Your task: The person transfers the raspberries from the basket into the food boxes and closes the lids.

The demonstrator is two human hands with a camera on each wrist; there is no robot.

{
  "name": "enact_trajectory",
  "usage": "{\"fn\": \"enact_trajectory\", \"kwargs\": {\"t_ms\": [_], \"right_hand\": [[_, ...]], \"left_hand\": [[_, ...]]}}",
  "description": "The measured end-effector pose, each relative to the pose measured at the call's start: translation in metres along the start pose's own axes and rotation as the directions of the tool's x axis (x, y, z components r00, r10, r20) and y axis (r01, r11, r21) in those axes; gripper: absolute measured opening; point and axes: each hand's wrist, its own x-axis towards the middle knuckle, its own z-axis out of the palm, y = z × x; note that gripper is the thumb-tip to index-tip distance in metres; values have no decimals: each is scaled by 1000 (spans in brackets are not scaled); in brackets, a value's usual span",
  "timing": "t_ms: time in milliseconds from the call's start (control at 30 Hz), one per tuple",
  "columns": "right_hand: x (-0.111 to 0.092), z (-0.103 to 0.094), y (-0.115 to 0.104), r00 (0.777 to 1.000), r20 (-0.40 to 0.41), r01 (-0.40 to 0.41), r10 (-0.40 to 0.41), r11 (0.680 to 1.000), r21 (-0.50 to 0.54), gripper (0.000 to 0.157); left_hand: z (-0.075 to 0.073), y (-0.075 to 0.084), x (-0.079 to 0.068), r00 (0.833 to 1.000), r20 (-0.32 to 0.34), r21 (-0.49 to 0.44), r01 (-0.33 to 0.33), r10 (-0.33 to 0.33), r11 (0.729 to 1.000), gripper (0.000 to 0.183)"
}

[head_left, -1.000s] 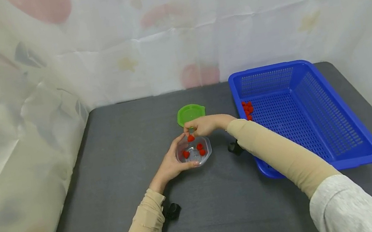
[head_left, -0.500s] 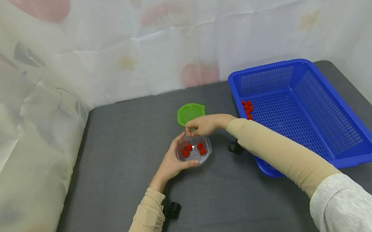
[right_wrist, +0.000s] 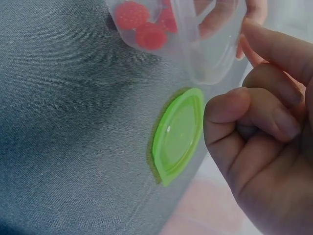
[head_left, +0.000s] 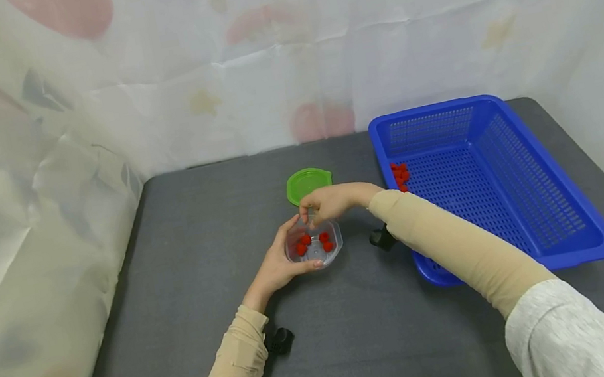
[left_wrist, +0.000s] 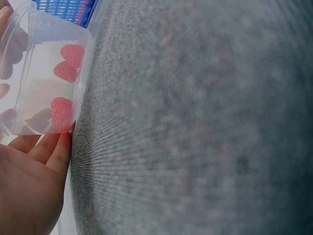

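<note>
My left hand [head_left: 275,270] grips a clear plastic container [head_left: 316,252], thumb along the near side and fingers round the left and far side. Several red raspberries [left_wrist: 62,113] lie on its bottom. Over the container's far rim hovers my right hand [head_left: 333,202]. In the right wrist view its index finger and thumb reach beside the rim and the other fingers are curled, with nothing visible between them. A green lid [head_left: 308,183] lies flat on the table just beyond the container, its near edge close to the right hand.
A large blue plastic basket [head_left: 459,187] stands on the right, with more raspberries [head_left: 399,175] along its left inner wall. The right forearm crosses in front of the basket's left edge. Patterned sheets [head_left: 195,66] enclose the grey table [head_left: 171,272] at back and sides.
The raspberry pinched in my right hand one second ago was let go and dropped into the container. The right fingers have loosened; the left hand keeps its grip.
</note>
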Motion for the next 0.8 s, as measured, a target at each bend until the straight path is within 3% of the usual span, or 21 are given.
{"fn": "enact_trajectory", "kwargs": {"t_ms": [233,433,800], "right_hand": [[-3,-3,0,999,-20,40,-41,998,-42,22],[-11,-10,0,995,-61,74,-75,997,-20,22],[-35,-27,8,989,-147,42,-31,996,78,20]], "left_hand": [[0,-2,1,1000,-6,9,19,-19,1000,96],[-1,-1,1,1000,-2,-1,-10,10,1000,99],[1,-1,1,1000,4,-17,7,-7,1000,99]]}}
